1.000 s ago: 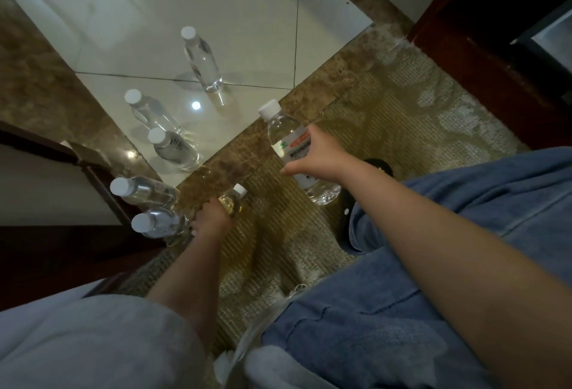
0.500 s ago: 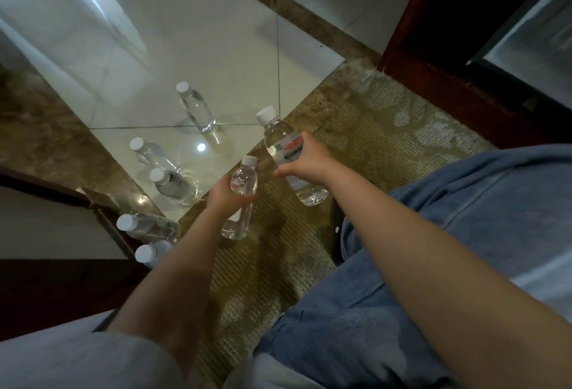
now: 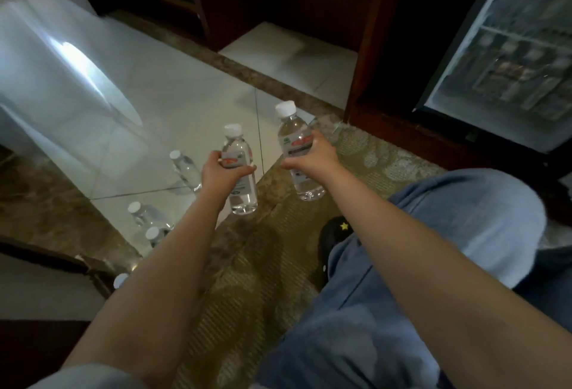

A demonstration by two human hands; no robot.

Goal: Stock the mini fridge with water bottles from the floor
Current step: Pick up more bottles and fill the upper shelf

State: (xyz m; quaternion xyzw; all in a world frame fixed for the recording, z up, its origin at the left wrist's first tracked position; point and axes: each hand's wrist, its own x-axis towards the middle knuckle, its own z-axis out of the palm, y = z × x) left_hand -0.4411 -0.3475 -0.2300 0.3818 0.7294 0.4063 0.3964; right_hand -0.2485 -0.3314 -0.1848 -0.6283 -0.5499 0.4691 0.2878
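My left hand (image 3: pixel 220 174) grips a clear water bottle (image 3: pixel 240 172) with a white cap, held upright above the floor. Just to its right, my right hand (image 3: pixel 312 156) grips a second water bottle (image 3: pixel 297 153) of the same kind, also upright. Several more capped bottles stand on the pale tiles to the left: one (image 3: pixel 185 169) behind my left hand, two (image 3: pixel 145 218) lower down, and a cap (image 3: pixel 120 280) peeking beside my left forearm. The mini fridge (image 3: pixel 507 57) with its glass door stands at the upper right; blurred drinks show behind the glass.
A patterned carpet (image 3: pixel 387 165) runs under my knees, edged by a brown marble strip (image 3: pixel 263 76). Dark wooden cabinet panels (image 3: pixel 365 48) frame an alcove left of the fridge. My blue-jeaned leg (image 3: pixel 433 249) and a black shoe (image 3: pixel 334 230) lie at the right.
My left hand picked a bottle off the floor and raised it beside the right-hand bottle. The view swung up and right, bringing the fridge door into sight.
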